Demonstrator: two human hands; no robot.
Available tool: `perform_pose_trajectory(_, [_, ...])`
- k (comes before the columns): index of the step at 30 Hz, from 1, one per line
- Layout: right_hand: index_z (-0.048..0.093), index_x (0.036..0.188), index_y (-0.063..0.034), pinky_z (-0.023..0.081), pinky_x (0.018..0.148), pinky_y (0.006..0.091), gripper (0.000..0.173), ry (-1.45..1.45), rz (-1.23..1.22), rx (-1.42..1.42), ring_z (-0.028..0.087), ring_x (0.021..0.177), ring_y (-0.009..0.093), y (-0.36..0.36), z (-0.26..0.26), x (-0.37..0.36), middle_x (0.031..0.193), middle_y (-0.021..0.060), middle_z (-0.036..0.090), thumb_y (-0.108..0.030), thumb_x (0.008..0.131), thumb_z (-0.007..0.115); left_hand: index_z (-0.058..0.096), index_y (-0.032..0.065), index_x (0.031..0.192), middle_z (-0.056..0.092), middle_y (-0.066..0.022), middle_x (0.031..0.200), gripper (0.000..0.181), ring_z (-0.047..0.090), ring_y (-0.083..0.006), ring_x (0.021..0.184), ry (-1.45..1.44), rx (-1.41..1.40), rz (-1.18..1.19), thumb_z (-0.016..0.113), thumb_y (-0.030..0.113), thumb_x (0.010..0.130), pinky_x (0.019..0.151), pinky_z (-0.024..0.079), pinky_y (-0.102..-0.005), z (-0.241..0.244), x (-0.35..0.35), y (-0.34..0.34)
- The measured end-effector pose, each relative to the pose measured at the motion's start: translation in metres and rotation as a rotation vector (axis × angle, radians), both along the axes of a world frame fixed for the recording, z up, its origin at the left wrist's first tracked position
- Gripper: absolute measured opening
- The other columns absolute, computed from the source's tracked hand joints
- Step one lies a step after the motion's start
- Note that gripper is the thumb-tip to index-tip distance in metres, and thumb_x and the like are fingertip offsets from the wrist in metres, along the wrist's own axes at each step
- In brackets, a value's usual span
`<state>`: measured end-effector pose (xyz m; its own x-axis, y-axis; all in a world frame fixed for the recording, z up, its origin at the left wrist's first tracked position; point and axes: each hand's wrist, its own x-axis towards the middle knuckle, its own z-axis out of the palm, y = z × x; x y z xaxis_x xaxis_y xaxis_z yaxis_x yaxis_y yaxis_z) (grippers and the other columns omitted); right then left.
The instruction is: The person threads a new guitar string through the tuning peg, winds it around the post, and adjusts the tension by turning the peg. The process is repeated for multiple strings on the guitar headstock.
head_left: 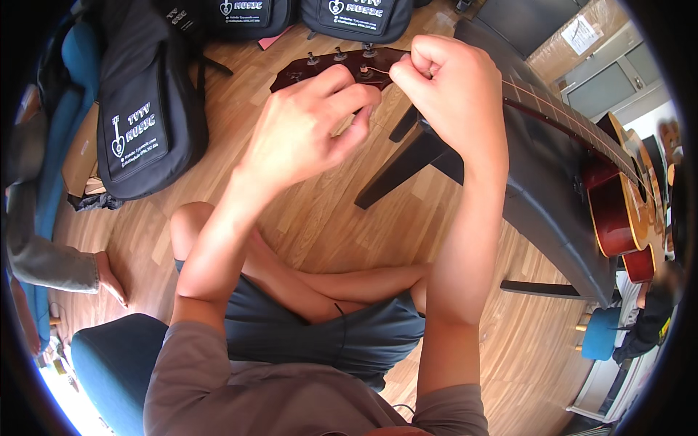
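An acoustic guitar lies with its dark red headstock (294,75) towards me. Its fretted neck (556,111) runs off to the right, to a body with glossy red sides (611,215). My right hand (455,82) is closed over the nut end of the neck, pinching a thin guitar string (380,71). That string reaches a tuning post (364,69) on the near side of the headstock. Against the headstock's near edge, my left hand (313,122) has its fingers curled; whether they grip a tuning peg is hidden. Several metal tuning posts (340,53) show along the far side.
A black padded bench (545,218) supports the guitar, its dark leg (392,171) angled over the wood floor (311,218). Black guitar bags (147,125) bearing writing lie left and ahead. Another person's bare foot (112,279) is at left, near a blue chair (117,359). A cardboard box (586,38) stands far right.
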<state>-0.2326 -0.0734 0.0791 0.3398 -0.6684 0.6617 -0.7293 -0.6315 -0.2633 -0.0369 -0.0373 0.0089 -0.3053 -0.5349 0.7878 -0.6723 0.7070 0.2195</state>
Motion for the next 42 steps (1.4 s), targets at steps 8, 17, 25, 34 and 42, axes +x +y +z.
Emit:
perform_pose_trajectory(8, [0.041,0.071,-0.0033,0.034,0.054,0.0358,0.036,-0.012,0.004,-0.003,0.034,0.055,0.018,-0.001,-0.003,-0.003,0.06,0.0081,0.037,-0.014,0.083,0.073,0.077,0.0118,0.106,0.067,-0.0016,0.098,0.025,0.069,-0.0227,0.075,0.012,0.077,-0.07,0.085,0.006,0.083,0.063,0.056,-0.0351,0.003,0.015,0.001])
perform_pose_trajectory(17, [0.049,0.063,-0.0039,0.041,0.053,0.0429,0.032,-0.007,-0.01,0.015,0.053,0.054,0.03,0.002,0.0,0.001,0.057,0.0101,0.052,-0.017,0.079,0.073,0.078,0.0166,0.105,0.064,-0.0016,0.094,0.024,0.066,-0.0205,0.07,0.107,-0.095,0.042,0.084,0.008,0.083,0.056,0.053,-0.0353,-0.018,-0.004,-0.009])
perform_pose_trajectory(25, [0.047,0.063,-0.0036,0.041,0.053,0.0429,0.033,0.005,-0.01,-0.018,0.052,0.054,0.031,0.001,-0.001,-0.001,0.057,0.0098,0.051,-0.016,0.078,0.073,0.079,0.0182,0.113,0.062,-0.0024,0.095,0.032,0.066,-0.0223,0.074,0.024,0.141,-0.139,0.082,0.005,0.083,0.064,0.055,-0.0365,0.005,0.014,0.004])
perform_pose_trajectory(34, [0.048,0.064,-0.0038,0.042,0.054,0.0425,0.033,0.016,-0.021,-0.015,0.053,0.055,0.03,0.001,-0.001,0.0,0.057,0.0093,0.052,-0.017,0.079,0.075,0.074,0.0081,0.099,0.068,-0.0028,0.091,0.022,0.067,-0.022,0.07,0.057,-0.018,-0.086,0.087,0.015,0.084,0.061,0.057,-0.034,-0.001,0.01,-0.008])
perform_pose_trajectory(42, [0.049,0.064,-0.0038,0.042,0.054,0.0422,0.031,-0.012,-0.005,-0.003,0.054,0.055,0.029,0.001,-0.001,0.0,0.059,0.0092,0.053,-0.016,0.078,0.074,0.07,0.0143,0.101,0.063,-0.0008,0.081,0.017,0.066,-0.0221,0.064,0.089,-0.157,0.051,0.077,0.012,0.085,0.054,0.053,-0.036,-0.013,-0.011,-0.014])
